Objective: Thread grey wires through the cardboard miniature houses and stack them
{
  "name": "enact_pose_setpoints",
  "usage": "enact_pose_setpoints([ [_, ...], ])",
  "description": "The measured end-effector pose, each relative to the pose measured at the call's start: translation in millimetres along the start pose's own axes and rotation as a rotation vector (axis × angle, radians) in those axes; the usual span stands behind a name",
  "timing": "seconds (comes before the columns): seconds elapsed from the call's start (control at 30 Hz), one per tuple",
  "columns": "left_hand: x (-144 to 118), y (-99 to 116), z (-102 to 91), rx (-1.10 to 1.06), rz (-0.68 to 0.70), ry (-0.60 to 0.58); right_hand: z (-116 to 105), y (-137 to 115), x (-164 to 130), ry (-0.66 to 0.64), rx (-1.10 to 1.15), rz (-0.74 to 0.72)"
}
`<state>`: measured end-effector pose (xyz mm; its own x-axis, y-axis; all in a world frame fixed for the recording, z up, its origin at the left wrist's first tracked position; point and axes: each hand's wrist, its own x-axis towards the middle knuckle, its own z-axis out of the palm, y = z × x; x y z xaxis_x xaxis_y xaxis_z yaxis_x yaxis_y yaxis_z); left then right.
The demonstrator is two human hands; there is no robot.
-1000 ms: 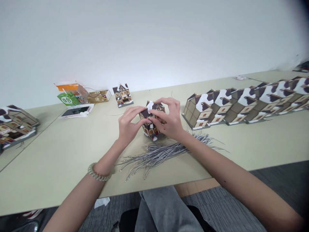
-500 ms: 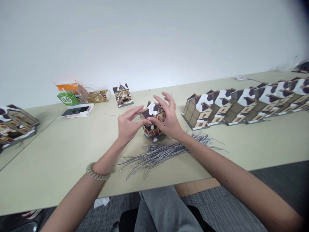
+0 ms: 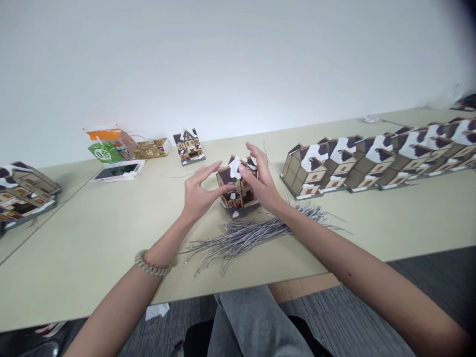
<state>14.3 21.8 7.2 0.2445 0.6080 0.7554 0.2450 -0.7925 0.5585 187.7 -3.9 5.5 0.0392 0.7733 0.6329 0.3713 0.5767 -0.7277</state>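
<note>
Table [image 3: 92,248] carries a row of houses [image 3: 372,171], its right end cut off, and a bundle of wires [image 3: 253,238]. Just beyond the wires, left hand [image 3: 199,196] and right hand [image 3: 264,188] curve around one house [image 3: 240,194], seemingly mid-adjustment; the next move calls for gentle steadying. Hands partly hide it, so whether either grips cannot be told.

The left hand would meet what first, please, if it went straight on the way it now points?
Most likely the house just ahead: the left hand overlaps part of it in view, though whether they touch is hard to tell.
</note>
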Motion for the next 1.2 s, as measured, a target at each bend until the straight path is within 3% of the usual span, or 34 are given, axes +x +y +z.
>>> enact_pose_setpoints([
  [0.2, -2.9, 3.6, 4.1, -0.233, -0.151, -0.04, 1.2, -4.5, -2.3, 0.044, 0.051, 0.03],
  [0.73, -1.3, 6.0, 4.2, -0.282, -0.142, -0.082, 0.8, -6.4, -2.0, 0.065, 0.062, 0.02],
  [0.9, -0.9, 3.3, 3.9, -0.339, -0.254, -0.062, 1.6, -4.8, -0.8, 0.063, 0.085, 0.041],
  [1.2, 3.5, 11.8, 7.7, -0.313, -0.505, 0.08, -1.6, 0.0, 4.2, 0.08, 0.051, 0.071],
])
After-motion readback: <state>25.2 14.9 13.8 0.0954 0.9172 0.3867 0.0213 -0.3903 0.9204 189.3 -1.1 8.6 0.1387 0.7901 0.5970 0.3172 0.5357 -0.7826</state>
